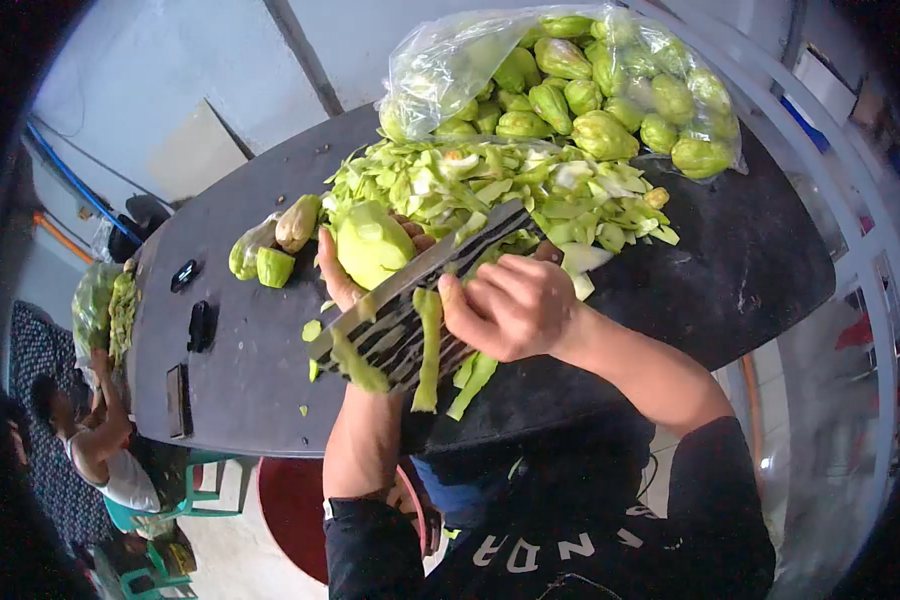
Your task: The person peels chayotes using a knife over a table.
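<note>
My left hand [338, 275] is wrapped round a pale green, partly peeled chayote [370, 242] from below and behind. My right hand [510, 308] is closed on a broad-bladed knife [382, 325]. Its wide blade slants across in front of the chayote and hides part of my left hand. Strips of green peel [426, 345] cling to the blade and hang from it. Behind both hands spreads a heap of chayote peelings [450, 180]. To the left of the held chayote lie a few chayotes [253, 247] and a cut piece [274, 267].
At the back of the dark table [260, 390] rests a clear plastic bag [425, 75] full of chayotes [565, 100]. A phone-like slab [178, 400] and small black objects [200, 327] lie left. Below stands a red tub [282, 520]. Another person [110, 440] sits far left.
</note>
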Demonstrator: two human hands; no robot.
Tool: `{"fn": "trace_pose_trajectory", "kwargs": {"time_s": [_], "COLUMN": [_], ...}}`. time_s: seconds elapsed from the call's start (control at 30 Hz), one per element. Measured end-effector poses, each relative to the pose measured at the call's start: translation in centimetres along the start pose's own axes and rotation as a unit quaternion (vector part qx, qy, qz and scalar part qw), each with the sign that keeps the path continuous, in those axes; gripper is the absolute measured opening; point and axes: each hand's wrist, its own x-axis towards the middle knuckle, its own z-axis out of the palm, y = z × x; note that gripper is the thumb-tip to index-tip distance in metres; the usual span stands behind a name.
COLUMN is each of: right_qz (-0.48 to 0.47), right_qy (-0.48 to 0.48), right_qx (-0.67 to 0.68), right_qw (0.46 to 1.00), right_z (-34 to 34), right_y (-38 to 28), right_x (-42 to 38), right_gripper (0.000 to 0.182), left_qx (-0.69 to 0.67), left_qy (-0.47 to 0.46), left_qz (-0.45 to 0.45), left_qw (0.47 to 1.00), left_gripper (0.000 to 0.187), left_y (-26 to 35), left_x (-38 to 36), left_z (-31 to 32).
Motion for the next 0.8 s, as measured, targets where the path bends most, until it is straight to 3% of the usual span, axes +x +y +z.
{"fn": "trace_pose_trajectory", "kwargs": {"time_s": [0.47, 0.53, 0.57, 0.63, 0.77, 0.8], "right_qz": [-0.017, 0.022, 0.079, 0.143, 0.094, 0.08], "right_qy": [0.046, -0.012, -0.04, 0.0, -0.018, -0.014], "right_qx": [-0.002, -0.009, -0.03, -0.012, 0.016, 0.066], "right_qw": [0.999, 1.0, 0.996, 0.99, 0.995, 0.994], "right_z": [0.2, 0.2, 0.6, 1.9, -0.2, -0.5], "right_y": [-1.0, -0.1, 1.3, 3.4, 2.4, 1.9], "right_x": [0.9, 0.2, -0.2, -1.4, -0.6, -0.4], "right_gripper": [0.015, 0.023, 0.016, 0.018, 0.02, 0.038], "left_qx": [0.039, 0.115, 0.02, 0.036, 0.044, 0.061], "left_qy": [-0.009, -0.023, 0.022, 0.089, 0.03, -0.012], "left_qz": [0.03, 0.04, 0.07, 0.095, 0.077, 0.065], "left_qw": [0.999, 0.992, 0.997, 0.991, 0.996, 0.996], "left_gripper": [0.067, 0.067, 0.066, 0.065, 0.07, 0.074], "left_y": [-0.6, -0.1, -1.1, -1.3, -1.3, -0.4], "left_x": [0.3, 0.2, 0.0, -0.8, -1.2, -0.2], "left_z": [-0.9, -1.3, -1.1, 1.9, 1.6, 0.8]}}
